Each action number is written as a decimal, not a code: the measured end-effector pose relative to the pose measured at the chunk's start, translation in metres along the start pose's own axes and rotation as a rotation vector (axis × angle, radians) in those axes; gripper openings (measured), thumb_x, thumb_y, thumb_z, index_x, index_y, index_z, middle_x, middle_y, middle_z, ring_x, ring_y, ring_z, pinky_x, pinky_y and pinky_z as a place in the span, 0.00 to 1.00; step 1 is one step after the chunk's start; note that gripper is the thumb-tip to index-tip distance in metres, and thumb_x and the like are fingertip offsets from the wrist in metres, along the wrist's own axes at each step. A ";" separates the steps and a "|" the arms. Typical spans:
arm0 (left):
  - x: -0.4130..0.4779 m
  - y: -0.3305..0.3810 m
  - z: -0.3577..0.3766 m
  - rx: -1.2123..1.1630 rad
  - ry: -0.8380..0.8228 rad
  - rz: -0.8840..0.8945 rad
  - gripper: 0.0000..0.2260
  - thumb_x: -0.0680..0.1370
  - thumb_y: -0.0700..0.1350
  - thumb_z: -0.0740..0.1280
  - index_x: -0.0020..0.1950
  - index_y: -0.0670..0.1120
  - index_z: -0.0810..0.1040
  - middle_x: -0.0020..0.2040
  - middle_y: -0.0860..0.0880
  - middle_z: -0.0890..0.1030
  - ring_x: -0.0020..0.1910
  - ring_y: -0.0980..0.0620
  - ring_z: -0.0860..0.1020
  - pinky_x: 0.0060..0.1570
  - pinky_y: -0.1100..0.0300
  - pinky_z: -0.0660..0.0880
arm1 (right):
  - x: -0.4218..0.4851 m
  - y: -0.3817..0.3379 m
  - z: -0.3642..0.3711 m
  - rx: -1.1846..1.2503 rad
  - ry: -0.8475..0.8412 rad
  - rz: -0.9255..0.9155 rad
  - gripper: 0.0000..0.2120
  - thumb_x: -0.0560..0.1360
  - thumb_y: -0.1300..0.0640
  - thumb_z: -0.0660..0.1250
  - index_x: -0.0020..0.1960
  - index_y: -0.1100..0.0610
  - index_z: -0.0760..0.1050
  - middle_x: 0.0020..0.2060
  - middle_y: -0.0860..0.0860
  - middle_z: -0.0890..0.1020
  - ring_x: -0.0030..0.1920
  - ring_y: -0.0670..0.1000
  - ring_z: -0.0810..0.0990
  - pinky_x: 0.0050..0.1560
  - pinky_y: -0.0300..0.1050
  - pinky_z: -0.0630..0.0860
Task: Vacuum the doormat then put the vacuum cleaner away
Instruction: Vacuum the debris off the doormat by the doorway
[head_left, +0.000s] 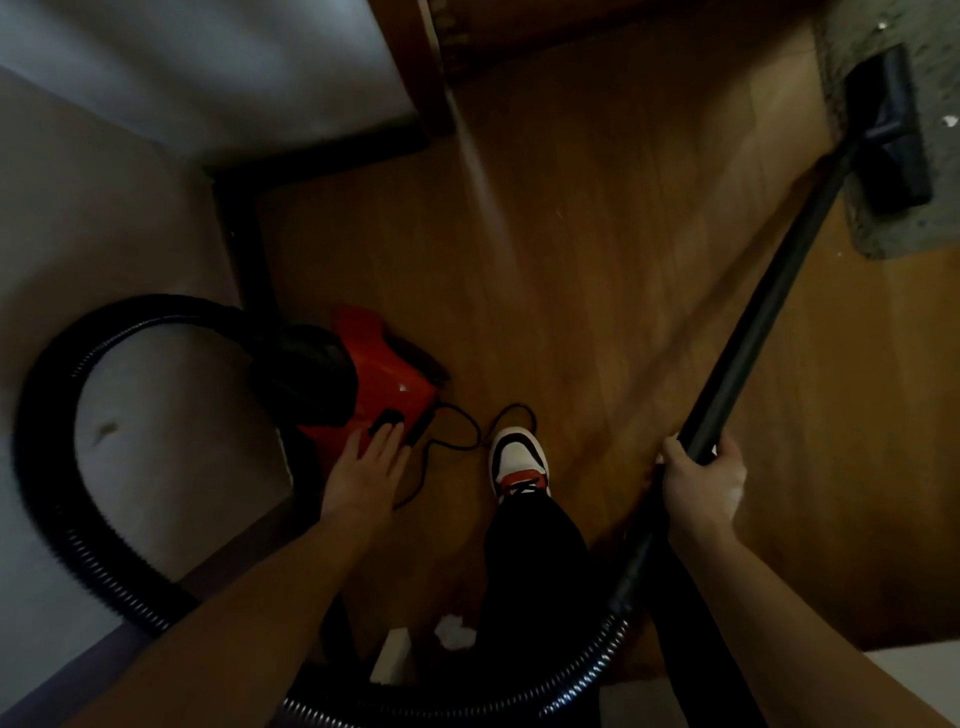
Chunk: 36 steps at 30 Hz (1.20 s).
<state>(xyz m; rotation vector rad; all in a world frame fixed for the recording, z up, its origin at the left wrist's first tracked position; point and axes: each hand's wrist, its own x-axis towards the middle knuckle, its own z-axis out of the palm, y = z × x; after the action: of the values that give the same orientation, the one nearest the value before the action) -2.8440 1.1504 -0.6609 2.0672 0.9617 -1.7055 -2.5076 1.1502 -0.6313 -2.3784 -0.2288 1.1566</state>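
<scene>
A red canister vacuum cleaner (363, 379) stands on the wooden floor at the left, by the wall corner. My left hand (369, 462) lies flat with straight fingers on its near end, fingertips at a black button. My right hand (701, 483) grips the black wand (769, 306), which runs up to the right. Its black floor head (891, 130) rests on the grey speckled doormat (883, 67) at the top right. The ribbed black hose (78, 493) loops from the canister round the left and under my arms to the wand.
A thin black power cord (467, 431) curls on the floor between the vacuum cleaner and my shoe (519, 462). White walls with dark skirting (244, 249) close in the left. A wooden door frame (431, 67) stands at the top. A white scrap (454, 631) lies near my leg.
</scene>
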 end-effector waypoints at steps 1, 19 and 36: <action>0.005 -0.002 0.006 0.028 -0.006 -0.025 0.39 0.82 0.62 0.54 0.81 0.45 0.36 0.79 0.39 0.33 0.80 0.41 0.38 0.77 0.39 0.45 | 0.001 0.001 0.003 0.013 -0.006 -0.007 0.09 0.78 0.62 0.68 0.57 0.58 0.73 0.38 0.58 0.80 0.28 0.52 0.79 0.24 0.41 0.75; 0.022 -0.015 0.033 0.048 0.070 -0.014 0.40 0.81 0.61 0.52 0.78 0.40 0.31 0.78 0.38 0.30 0.80 0.41 0.37 0.78 0.43 0.45 | 0.004 0.013 0.016 0.074 -0.045 -0.026 0.09 0.79 0.63 0.66 0.57 0.55 0.71 0.34 0.56 0.78 0.28 0.53 0.79 0.30 0.46 0.78; -0.020 0.027 -0.089 -0.986 0.054 0.067 0.34 0.81 0.60 0.58 0.82 0.49 0.49 0.82 0.49 0.49 0.80 0.46 0.52 0.75 0.48 0.58 | -0.009 -0.017 -0.012 0.118 -0.079 0.046 0.11 0.79 0.63 0.66 0.60 0.56 0.71 0.34 0.54 0.80 0.26 0.50 0.80 0.29 0.45 0.78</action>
<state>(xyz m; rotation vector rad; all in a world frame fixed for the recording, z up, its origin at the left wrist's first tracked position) -2.7610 1.1789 -0.6243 1.4368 1.3550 -0.8294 -2.5029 1.1581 -0.6108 -2.2492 -0.1285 1.2512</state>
